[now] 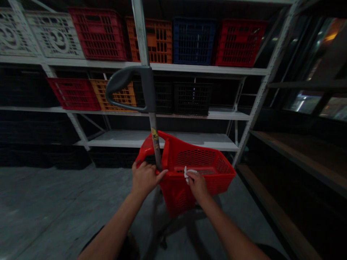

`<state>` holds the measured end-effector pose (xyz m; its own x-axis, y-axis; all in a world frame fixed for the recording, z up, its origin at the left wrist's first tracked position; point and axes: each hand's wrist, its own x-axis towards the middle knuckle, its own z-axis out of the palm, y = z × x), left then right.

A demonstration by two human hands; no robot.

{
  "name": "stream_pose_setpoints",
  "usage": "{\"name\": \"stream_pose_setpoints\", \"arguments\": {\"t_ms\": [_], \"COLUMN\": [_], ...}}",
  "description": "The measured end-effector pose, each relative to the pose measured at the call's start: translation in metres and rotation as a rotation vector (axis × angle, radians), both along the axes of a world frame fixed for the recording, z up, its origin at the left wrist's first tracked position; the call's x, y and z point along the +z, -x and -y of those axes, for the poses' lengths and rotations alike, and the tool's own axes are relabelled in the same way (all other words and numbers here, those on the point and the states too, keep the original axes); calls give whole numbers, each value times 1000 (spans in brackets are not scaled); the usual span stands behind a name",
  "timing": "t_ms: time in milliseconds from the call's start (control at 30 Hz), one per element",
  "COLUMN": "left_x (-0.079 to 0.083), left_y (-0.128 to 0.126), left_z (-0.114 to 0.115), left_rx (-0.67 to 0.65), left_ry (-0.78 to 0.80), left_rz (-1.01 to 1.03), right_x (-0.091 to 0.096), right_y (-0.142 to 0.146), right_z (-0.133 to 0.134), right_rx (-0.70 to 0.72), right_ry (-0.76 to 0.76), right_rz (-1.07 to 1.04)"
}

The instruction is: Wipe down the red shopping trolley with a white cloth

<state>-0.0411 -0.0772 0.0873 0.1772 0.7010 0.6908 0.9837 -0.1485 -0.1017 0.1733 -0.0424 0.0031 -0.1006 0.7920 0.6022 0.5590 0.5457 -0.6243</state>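
A red plastic shopping cart [179, 195] stands in front of me, its basket pointing to the right. My left hand [145, 178] grips the red rim at the handle end, thumb lying along the edge. In my right hand [197, 183] is a crumpled white cloth [186, 173], pinched against the near rim of the basket; whether it is fabric or paper is hard to tell. Next to my left hand a grey metal pole [156, 148] rises from the cart, bearing a dark grey loop handle [127, 88]. The basket's inside shows a perforated wall.
White metal shelving [173, 66] spans the back, holding red crates [241, 43], orange crates [151, 39], a blue crate [193, 41] and white crates [55, 36]. Black crates [192, 98] sit lower. Along the right runs a brown shelf unit [303, 159]. The floor [40, 206] is grey concrete.
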Motion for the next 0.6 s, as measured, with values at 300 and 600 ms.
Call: {"name": "stream_pose_setpoints", "arguments": {"t_ms": [300,600], "left_x": [-8,-14], "left_y": [27,30], "left_z": [-9,-7], "left_rx": [-20,-36], "left_ry": [-45,-71], "left_rz": [21,12], "right_x": [51,65], "right_y": [2,87], "right_z": [-27,-76], "right_rx": [161,526], "right_ry": [2,-98], "right_rz": [130,215]}}
